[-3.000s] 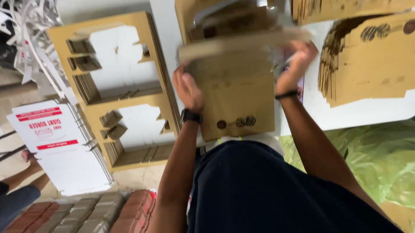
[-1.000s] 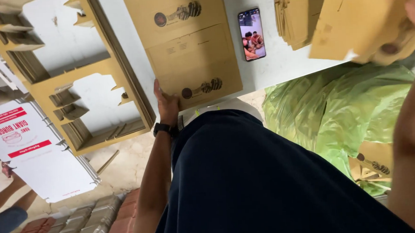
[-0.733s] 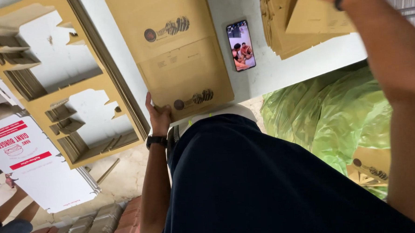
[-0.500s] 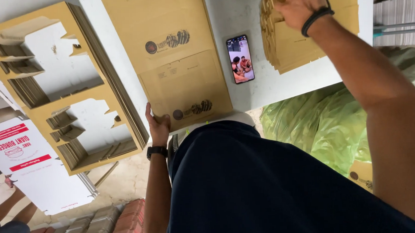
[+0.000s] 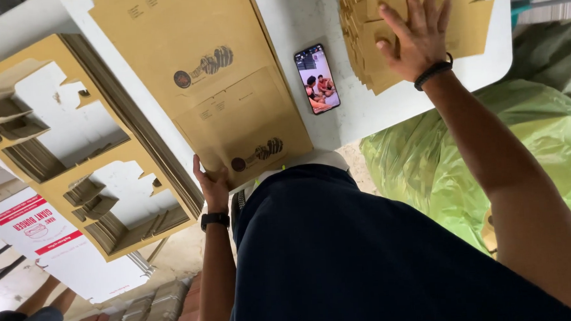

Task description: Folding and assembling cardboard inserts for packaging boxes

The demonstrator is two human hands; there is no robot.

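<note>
- Cardboard flat (image 5: 232, 111) lies on the counter (image 5: 335, 123) at 12 o'clock; my left hand (image 5: 213, 183) pinches only its near edge, so it could slide.
- Right hand (image 5: 418, 36), fingers spread, presses the stack (image 5: 383, 53) at 2 o'clock; a shove might topple sheets onto the phone (image 5: 317, 79).

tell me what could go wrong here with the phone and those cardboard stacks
1. The phone lies bare on the white table between two stacks; sliding the flat brown cardboard sheet that the left hand grips could knock it.
2. The right hand presses a ragged cardboard stack near the table edge; a push might spill it.
</note>
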